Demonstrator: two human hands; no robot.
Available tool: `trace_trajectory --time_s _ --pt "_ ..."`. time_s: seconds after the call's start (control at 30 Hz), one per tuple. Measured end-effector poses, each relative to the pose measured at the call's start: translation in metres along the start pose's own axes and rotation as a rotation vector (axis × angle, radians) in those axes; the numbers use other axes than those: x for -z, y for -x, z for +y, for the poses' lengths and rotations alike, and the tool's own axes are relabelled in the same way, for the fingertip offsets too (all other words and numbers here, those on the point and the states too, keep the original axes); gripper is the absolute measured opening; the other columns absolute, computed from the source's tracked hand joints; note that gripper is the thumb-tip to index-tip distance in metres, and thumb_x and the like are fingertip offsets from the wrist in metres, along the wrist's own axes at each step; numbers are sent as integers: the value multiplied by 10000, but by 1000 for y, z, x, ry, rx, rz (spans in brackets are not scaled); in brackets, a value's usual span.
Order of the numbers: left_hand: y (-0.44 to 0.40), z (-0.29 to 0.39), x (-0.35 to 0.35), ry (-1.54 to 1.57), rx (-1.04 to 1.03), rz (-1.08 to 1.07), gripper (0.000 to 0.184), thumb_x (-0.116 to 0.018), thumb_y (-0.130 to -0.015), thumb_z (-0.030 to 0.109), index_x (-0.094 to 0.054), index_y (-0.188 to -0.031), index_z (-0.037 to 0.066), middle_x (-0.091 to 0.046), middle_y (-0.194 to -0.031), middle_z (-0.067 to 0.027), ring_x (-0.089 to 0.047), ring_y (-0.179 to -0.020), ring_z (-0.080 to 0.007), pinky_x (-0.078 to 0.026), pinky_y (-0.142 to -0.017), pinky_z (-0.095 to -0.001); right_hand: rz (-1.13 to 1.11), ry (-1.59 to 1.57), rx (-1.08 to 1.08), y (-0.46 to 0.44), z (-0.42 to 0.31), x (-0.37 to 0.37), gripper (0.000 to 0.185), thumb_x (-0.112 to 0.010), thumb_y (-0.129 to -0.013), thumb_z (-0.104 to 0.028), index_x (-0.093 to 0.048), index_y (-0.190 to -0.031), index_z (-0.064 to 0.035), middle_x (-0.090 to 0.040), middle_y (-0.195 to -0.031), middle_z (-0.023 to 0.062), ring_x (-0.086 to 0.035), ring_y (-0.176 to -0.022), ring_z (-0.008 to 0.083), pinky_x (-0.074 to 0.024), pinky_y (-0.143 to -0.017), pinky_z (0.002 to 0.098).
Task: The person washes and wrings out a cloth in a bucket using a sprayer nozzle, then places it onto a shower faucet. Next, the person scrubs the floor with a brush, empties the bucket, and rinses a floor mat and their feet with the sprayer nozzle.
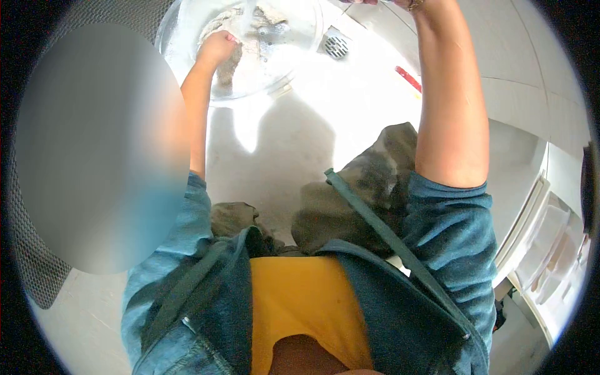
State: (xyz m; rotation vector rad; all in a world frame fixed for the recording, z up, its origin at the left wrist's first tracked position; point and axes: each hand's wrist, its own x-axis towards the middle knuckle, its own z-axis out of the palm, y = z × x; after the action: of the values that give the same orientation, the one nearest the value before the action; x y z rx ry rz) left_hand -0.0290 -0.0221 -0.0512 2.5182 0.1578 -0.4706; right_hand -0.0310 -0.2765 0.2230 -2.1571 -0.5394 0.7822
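My left hand (218,49) is closed, knuckles up, inside a wide clear bowl (289,76) at the top of the view. Whatever its fingers hold, if anything, is hidden. Around it in the bowl lies pale, flour-like powder (212,27), with a darker greyish-brown patch (229,70) just below the hand. Glare washes out much of the bowl. My right hand (369,2) is cut off by the top edge, to the right of the bowl. Only a strip of it shows, with a bracelet (414,5) at the wrist, so its grip is hidden.
A drain grate (336,45) is set in the bright tiled floor beside the bowl. Farther right lies a thin red object (409,79). Clear plastic containers (550,250) stand at the right edge. A dark textured mat (39,275) runs along the left, partly behind a blurred oval.
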Motion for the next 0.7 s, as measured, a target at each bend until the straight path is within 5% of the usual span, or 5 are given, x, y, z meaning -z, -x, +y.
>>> trace_trajectory --time_s 0.37,0.53,0.6,0.63,0.7 --pt "1 -2 -2 -73 -5 3 299 -587 -749 329 -619 -924 89 -629 -954 -141 -583 -914 -302 -446 -795 -384 3 -42 48 -4 7 3 510 -455 -850 -551 -583 -677 -88 -478 -511 -45 -409 -415 44 -310 -349 180" --pt "-4 -10 -5 -121 -13 -24 299 -555 -761 315 -624 -917 69 -614 -957 -181 -578 -909 -333 -450 -779 -404 4 85 61 -4 -1 0 505 -444 -878 -488 -619 -925 -17 -537 -610 3 -457 -485 64 -402 -445 218" --pt "-5 -19 -9 -130 -173 59 302 -550 -765 305 -631 -862 30 -607 -906 -224 -587 -866 -357 -453 -770 -414 171 4 277 -19 24 -14 473 -497 -870 -412 -556 -1071 12 -568 -713 26 -494 -529 91 -456 -514 262" --pt "-10 -23 -9 -166 -190 6 317 -564 -769 303 -636 -858 7 -614 -871 -232 -596 -851 -353 -454 -769 -408 51 27 264 -40 31 -14 619 -489 -771 -643 -598 -1040 -96 -530 -715 21 -445 -563 110 -366 -456 235" --pt "-24 -40 -20 -154 -240 48 293 -552 -777 254 -644 -897 4 -633 -866 -208 -612 -834 -318 -458 -764 -386 84 103 153 -14 20 -9 699 -520 -707 -694 -593 -1028 -77 -547 -773 65 -495 -671 155 -432 -554 276"
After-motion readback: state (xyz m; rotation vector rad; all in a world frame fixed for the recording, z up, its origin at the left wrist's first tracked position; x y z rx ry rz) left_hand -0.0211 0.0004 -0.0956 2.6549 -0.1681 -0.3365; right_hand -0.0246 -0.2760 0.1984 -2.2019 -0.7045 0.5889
